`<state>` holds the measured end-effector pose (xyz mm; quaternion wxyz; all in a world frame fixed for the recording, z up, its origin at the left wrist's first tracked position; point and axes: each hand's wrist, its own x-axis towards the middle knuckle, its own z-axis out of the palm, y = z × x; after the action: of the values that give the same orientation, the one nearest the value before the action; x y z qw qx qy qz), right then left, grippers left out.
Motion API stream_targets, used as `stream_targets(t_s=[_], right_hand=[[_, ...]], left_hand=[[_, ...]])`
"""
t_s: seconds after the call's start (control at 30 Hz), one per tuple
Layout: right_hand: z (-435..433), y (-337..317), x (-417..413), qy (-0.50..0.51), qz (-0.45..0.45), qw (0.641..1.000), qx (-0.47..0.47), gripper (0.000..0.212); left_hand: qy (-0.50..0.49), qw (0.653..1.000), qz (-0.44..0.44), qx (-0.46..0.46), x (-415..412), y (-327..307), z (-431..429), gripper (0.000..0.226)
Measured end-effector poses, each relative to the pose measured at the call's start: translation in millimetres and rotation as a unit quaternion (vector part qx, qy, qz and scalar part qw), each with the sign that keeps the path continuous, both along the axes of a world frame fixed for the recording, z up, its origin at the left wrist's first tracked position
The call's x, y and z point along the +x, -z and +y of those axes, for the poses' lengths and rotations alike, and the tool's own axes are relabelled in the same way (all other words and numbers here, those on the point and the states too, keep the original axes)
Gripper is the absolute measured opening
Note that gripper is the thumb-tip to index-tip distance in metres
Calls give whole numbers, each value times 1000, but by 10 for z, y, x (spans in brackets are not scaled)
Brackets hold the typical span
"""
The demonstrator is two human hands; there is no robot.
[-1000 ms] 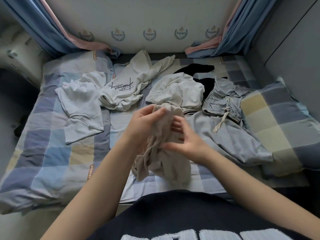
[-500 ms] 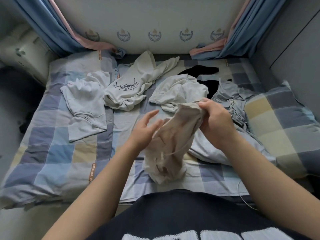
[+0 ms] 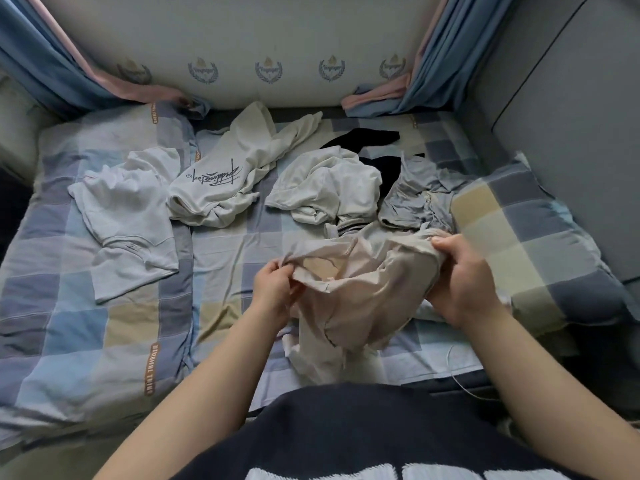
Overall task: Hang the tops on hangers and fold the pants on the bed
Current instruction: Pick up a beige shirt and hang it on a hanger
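Now both hands hold the beige garment point(image 3: 367, 289) over the near edge of the bed point(image 3: 225, 258). The left hand point(image 3: 277, 292) pinches one side of its open edge, with the fingers point(image 3: 273, 273) curled round the hem. The right hand point(image 3: 464, 282) grips the other side in a closed fist, thumb on top. The edge is stretched wide between them, and the rest of the cloth hangs down in folds onto the sheet in front of the person's dark shirt point(image 3: 363, 434).

Beyond the hands the other clothes lie loose on the checked sheet. A white T-shirt point(image 3: 124, 216) lies at the left and a cream top point(image 3: 221, 181) with black script beside it. A crumpled white top point(image 3: 332, 188) sits in the middle, with a black garment point(image 3: 367, 140) behind it. Grey drawstring pants point(image 3: 415, 199) lie just past the right hand, partly hidden by the beige cloth. A checked pillow point(image 3: 519, 237) lies at the right. Blue curtains point(image 3: 45, 64) hang at both far corners.

Half a second ago the left hand was open, its fingers spread against the bunched cloth, while the right alone held it up. Since then the left has closed on the hem, the hands have drawn apart, and the garment has opened out.
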<state>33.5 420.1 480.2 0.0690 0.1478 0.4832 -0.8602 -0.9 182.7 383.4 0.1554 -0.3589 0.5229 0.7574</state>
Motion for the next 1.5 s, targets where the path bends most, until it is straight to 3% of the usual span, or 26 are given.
stream_targets(t_s=[0.13,0.27,0.33,0.4,0.53,0.63,0.77,0.83,0.9,1.0,1.1,1.37,1.5], right_hand=[[142,622,200,7,-155,977,146,20],[161,1037,367,-155,-281,894,313,3],[121,1096,362,-184,-243,880,364,37],[31,1054,283,-174,-143,888,402,71],[-266,920,-24,-194,41,848,491,100],[-515,998,-279,-209,45,810,546,96],[-581,1310,-441,-301,-11,720,625,52],[-477,1397,-418,-323,-27,732,600,23],[-287,1421,-425,-289,-61,766,571,8],[33,1239,-569,-224,-80,770,592,9],[265,890,-774,-194,-23,764,616,23],[439,8,-984,-205,100,832,505,8],[514,-219,-995,-246,120,781,562,23]], left_hand=[[-52,995,76,30,-161,-213,4,24],[-50,991,106,72,-175,-366,74,15],[-30,991,108,66,-138,-441,79,10],[10,993,115,40,-102,-532,86,11],[83,982,171,21,-42,-744,121,20],[129,966,223,25,42,-909,164,16],[130,959,245,62,115,-1040,128,6],[116,960,251,42,100,-1035,56,7],[92,958,266,-52,82,-972,-21,14],[43,929,287,-228,70,-787,-120,24],[17,904,285,-318,51,-631,-161,23],[-50,868,305,-389,-297,-724,-10,23],[-23,864,343,-368,-588,-1053,127,8]])
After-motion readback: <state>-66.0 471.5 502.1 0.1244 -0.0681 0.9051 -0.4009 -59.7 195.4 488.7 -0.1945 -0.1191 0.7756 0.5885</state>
